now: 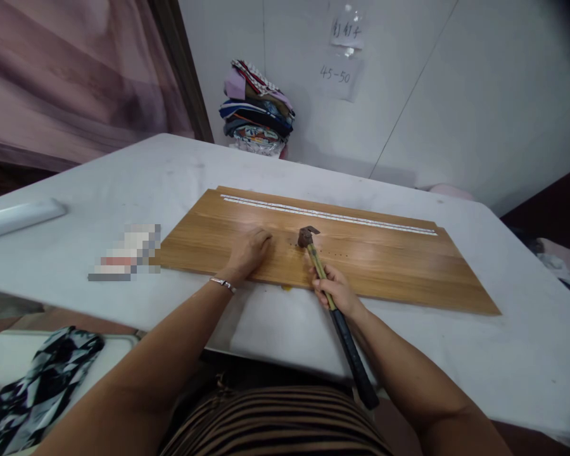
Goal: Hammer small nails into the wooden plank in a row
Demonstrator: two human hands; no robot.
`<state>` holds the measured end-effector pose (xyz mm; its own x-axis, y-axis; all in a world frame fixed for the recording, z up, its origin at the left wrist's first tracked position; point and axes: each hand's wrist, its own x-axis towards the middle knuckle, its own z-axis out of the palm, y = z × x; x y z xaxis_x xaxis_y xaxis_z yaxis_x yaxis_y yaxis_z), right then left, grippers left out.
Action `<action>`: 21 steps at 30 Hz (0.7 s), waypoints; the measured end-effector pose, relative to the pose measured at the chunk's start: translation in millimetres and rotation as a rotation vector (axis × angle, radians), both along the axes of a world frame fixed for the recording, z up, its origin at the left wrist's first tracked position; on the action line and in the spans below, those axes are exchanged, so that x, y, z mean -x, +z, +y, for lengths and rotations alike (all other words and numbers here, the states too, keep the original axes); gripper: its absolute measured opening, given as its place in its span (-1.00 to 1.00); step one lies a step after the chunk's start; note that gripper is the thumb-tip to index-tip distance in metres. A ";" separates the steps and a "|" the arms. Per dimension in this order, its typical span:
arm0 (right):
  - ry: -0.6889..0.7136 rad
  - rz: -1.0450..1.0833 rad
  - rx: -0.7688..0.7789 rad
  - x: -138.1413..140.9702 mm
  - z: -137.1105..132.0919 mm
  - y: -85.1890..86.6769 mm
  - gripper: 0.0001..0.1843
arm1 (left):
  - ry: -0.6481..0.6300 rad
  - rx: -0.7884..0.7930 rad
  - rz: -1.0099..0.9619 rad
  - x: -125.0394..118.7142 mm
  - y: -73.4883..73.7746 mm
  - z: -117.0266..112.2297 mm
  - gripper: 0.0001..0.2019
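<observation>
A wooden board [380,269] lies lengthwise on the white-covered table. My left hand [251,252], with a bracelet at the wrist, rests palm-down on the board's near left part. Its fingers lie on the wood, and no object shows in them. My right hand [337,291] is wrapped round the shaft of a claw hammer [346,345], whose black grip end points back toward my body. The rusty hammer head is over the middle of the board. A row of small dark dots, possibly nails or holes, runs along the wood beside it.
Two pale measuring strips [327,215] run along the board's far side. Left of it are a pixelated item [128,250] and a white roll [21,216]. Folded fabrics [256,111] are stacked against the wall. Patterned cloth [42,380] lies on a seat at lower left.
</observation>
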<state>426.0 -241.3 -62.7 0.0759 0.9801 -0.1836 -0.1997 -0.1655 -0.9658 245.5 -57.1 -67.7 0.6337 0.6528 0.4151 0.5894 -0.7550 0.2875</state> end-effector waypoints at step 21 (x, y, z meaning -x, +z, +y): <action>-0.010 0.004 -0.011 1.0 0.6 2.7 -0.71 | 0.007 0.007 0.014 0.3 1.0 -1.5 -0.74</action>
